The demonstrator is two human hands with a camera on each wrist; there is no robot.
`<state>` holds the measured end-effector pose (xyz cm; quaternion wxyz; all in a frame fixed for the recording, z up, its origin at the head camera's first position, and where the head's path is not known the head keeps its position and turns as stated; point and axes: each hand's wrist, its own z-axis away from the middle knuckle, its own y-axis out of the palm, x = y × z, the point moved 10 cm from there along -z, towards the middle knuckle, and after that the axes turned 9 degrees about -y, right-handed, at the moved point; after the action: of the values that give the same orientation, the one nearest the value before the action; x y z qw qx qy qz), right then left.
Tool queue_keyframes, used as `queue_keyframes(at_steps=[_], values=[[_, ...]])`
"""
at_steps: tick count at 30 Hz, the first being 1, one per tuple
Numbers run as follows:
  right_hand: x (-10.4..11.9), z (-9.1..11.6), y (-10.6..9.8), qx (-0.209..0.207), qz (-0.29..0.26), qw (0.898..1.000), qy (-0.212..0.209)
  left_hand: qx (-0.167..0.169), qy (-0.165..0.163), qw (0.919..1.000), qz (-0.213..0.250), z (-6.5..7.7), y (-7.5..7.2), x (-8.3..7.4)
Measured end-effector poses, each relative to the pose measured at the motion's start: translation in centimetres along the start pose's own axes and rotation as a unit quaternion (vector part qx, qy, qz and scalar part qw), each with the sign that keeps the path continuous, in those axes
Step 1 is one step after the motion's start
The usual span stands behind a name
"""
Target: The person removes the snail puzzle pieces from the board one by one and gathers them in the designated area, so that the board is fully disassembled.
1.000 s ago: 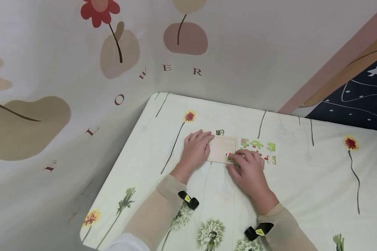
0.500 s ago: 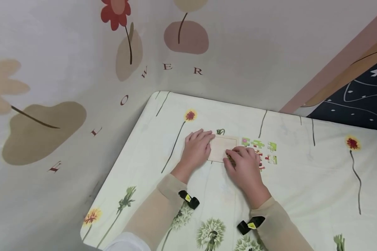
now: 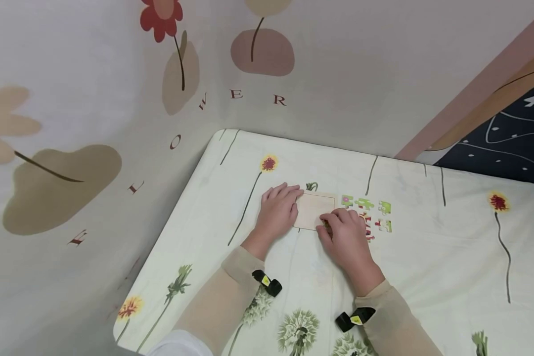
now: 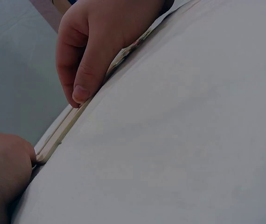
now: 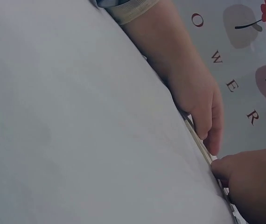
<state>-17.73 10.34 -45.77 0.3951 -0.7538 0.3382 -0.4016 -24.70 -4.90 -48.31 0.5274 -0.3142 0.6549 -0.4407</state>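
Observation:
A shallow, pale wooden puzzle tray lies flat on the table. Along its left edge rests my left hand, fingers extended and touching the frame. My right hand is over the tray's lower right corner, thumb and fingertips pinching a small puzzle piece that they mostly cover. From the side, the left wrist view has the right hand with thumb and fingers brought down to the tray's edge. The piece itself cannot be made out in either wrist view.
Several loose puzzle pieces, green, red and white, lie just right of the tray; some are partly behind the right hand. A white flower-print cloth covers the table. A printed curtain hangs along the back and left edges.
My right hand has shifted slightly left, and its thumb has come up to the piece at the tray's corner, now mostly covered. The left hand has stayed in place.

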Motion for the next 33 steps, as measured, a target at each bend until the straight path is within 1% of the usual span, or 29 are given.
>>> queue_keyframes(at_steps=[5,11,17,22,29,33], values=[[-0.3,0.0,0.2,0.008,-0.023,0.999,0.025,0.001,-0.002,1.0000,-0.001,-0.1,0.1,0.1],[-0.5,0.0,0.4,0.015,-0.040,0.998,0.044,-0.001,-0.003,1.0000,-0.001,-0.1,0.1,0.3],[-0.7,0.0,0.5,0.013,-0.063,0.996,0.060,0.004,-0.003,1.0000,0.003,-0.1,0.0,0.2],[-0.7,0.0,0.3,-0.001,-0.080,0.996,0.050,0.005,-0.002,1.0000,0.002,-0.1,0.1,0.1],[-0.5,0.2,-0.4,-0.026,-0.066,0.997,0.038,0.004,-0.002,1.0000,0.001,-0.2,0.2,0.1],[-0.2,0.3,-0.7,-0.045,-0.067,0.997,0.020,0.005,-0.002,1.0000,0.001,-0.1,0.2,0.1]])
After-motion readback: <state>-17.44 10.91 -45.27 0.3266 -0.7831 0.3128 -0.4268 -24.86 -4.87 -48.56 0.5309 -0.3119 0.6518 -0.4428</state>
